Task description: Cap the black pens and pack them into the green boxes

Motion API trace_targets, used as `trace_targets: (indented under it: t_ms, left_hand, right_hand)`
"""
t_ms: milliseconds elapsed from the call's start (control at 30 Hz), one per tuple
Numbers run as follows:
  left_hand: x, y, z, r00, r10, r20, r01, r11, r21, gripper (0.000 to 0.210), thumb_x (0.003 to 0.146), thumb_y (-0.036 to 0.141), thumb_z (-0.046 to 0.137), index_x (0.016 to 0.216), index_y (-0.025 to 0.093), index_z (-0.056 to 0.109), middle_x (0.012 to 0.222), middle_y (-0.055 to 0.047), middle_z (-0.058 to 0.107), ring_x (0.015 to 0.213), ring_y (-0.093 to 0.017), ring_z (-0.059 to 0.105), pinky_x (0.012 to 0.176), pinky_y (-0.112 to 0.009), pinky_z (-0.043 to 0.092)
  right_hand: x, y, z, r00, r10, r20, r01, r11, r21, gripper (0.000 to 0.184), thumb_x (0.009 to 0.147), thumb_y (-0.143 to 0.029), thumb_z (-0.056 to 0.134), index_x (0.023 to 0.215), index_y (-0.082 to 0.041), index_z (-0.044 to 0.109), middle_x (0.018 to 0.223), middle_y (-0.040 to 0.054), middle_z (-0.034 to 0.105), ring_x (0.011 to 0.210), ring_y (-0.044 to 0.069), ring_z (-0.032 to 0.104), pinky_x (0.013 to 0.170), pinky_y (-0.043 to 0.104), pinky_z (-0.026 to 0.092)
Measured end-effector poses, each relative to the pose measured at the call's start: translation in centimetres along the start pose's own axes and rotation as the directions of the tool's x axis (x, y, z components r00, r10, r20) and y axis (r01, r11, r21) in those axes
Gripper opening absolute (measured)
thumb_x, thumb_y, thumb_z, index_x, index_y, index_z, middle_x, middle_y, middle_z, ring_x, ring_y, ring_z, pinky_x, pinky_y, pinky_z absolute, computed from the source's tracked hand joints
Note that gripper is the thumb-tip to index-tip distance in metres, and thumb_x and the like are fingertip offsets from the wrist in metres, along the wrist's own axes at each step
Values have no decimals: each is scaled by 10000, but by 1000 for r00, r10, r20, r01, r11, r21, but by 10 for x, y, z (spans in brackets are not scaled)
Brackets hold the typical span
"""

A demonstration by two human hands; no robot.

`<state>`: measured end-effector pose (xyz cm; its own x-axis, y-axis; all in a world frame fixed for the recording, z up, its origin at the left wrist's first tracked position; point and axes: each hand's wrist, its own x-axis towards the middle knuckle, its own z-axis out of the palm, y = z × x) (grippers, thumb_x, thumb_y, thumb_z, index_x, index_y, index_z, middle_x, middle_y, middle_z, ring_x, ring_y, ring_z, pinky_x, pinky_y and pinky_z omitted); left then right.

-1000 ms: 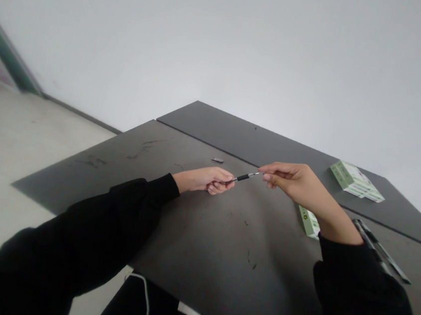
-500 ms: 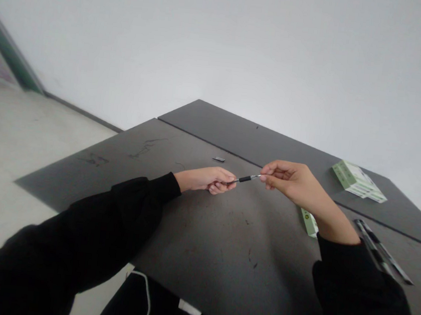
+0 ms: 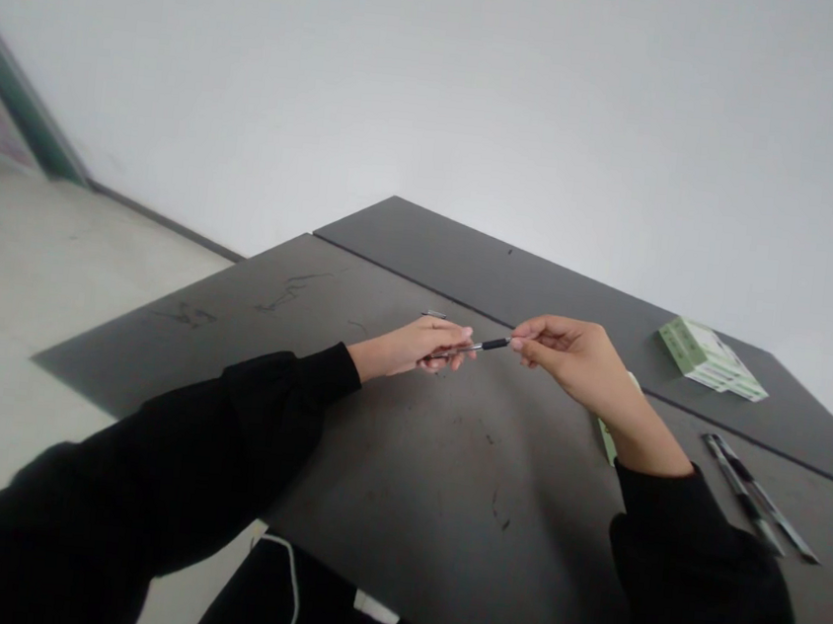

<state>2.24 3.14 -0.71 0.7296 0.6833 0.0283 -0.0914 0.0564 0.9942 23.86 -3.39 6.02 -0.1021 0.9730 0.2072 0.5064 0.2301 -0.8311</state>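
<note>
A pen with a clear barrel and black grip (image 3: 494,344) is held slantwise above the dark table between both hands. My left hand (image 3: 420,344) has its thumb and fingers closed around the barrel. At the tip end, my right hand (image 3: 567,350) pinches with thumb and forefinger; its fingertips hide the tip. Just behind my left hand, a small clear cap (image 3: 433,314) lies on the table. Below my right wrist, a green box (image 3: 606,439) is partly covered by the forearm.
White and green boxes (image 3: 709,358) sit together on the far right of the table (image 3: 396,508). Two black-gripped pens (image 3: 754,496) lie at the right, beside my sleeve. A seam crosses the tabletop, and a white wall (image 3: 441,76) stands behind it.
My left fingers have loosened from a tight curl and straightened along the barrel. The right hand has shifted slightly left, closer to the black grip, covering the tip.
</note>
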Motion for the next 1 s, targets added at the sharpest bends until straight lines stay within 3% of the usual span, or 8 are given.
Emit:
trace_targets:
  t_ms: [267, 400, 467, 533, 700, 800, 900, 1000]
  left_hand:
    - [2, -3, 6, 992, 77, -104, -90, 987, -135, 169, 780, 232, 745, 855, 118, 644, 756, -1, 640, 562, -45, 489, 514, -165, 377]
    - [0, 1, 6, 995, -97, 25, 100, 963, -252, 222, 915, 354, 609, 944, 135, 581, 896, -89, 713, 630, -105, 602, 527, -216, 440]
    - [-2, 2, 8, 986, -136, 98, 154, 967, -205, 320, 973, 434, 508, 1010, 125, 582, 931, -133, 731, 592, -111, 591, 485, -222, 410]
    - [-5, 3, 11, 989, -86, 117, 98, 990, -101, 324, 967, 423, 532, 1030, 116, 617, 892, -101, 723, 520, -71, 506, 447, -199, 336]
    - [-7, 2, 13, 998, -22, 54, 22, 1000, -8, 213, 849, 335, 699, 905, 135, 652, 810, -7, 651, 531, -34, 451, 451, -162, 302]
    - [-5, 2, 13, 996, -74, 43, 76, 996, -56, 363, 913, 480, 594, 836, 127, 629, 751, -7, 612, 491, -40, 419, 415, -172, 272]
    - [-5, 4, 15, 997, -74, 18, 75, 995, -67, 416, 971, 473, 488, 811, 114, 626, 680, 6, 570, 444, -30, 338, 395, -181, 196]
    - [-6, 6, 15, 997, -32, -68, 30, 999, -40, 246, 874, 353, 672, 811, 125, 606, 711, 20, 575, 484, -25, 393, 427, -164, 265]
  right_hand:
    - [2, -1, 5, 999, -24, -49, 30, 993, 115, 381, 704, -512, 822, 774, -154, 709, 621, 30, 679, 570, 135, 616, 603, 293, 515]
    - [3, 4, 9, 994, -24, -105, 44, 979, 199, 363, 686, -488, 844, 758, -160, 707, 595, 15, 665, 549, 126, 606, 581, 282, 515]
    - [3, 6, 10, 994, -13, -107, 37, 973, 228, 357, 683, -480, 849, 758, -159, 710, 591, 13, 662, 544, 122, 601, 573, 275, 510]
    - [4, 7, 10, 996, 0, -92, 23, 969, 247, 349, 680, -468, 855, 759, -156, 718, 595, 15, 666, 540, 118, 599, 561, 269, 503]
    - [2, 7, 9, 999, 32, -41, -19, 959, 281, 317, 667, -424, 877, 759, -153, 740, 594, 18, 674, 528, 114, 600, 540, 260, 494]
    - [1, 5, 12, 998, 38, -40, -25, 958, 287, 330, 646, -425, 888, 750, -151, 737, 577, 15, 667, 519, 115, 594, 535, 261, 491]
    - [2, 5, 14, 999, 27, -36, -15, 957, 290, 338, 657, -440, 879, 748, -150, 732, 589, 15, 669, 523, 110, 590, 534, 258, 486]
    - [2, 7, 15, 999, 20, -33, -11, 961, 277, 350, 666, -462, 868, 753, -153, 728, 587, 12, 666, 526, 112, 589, 537, 262, 488]
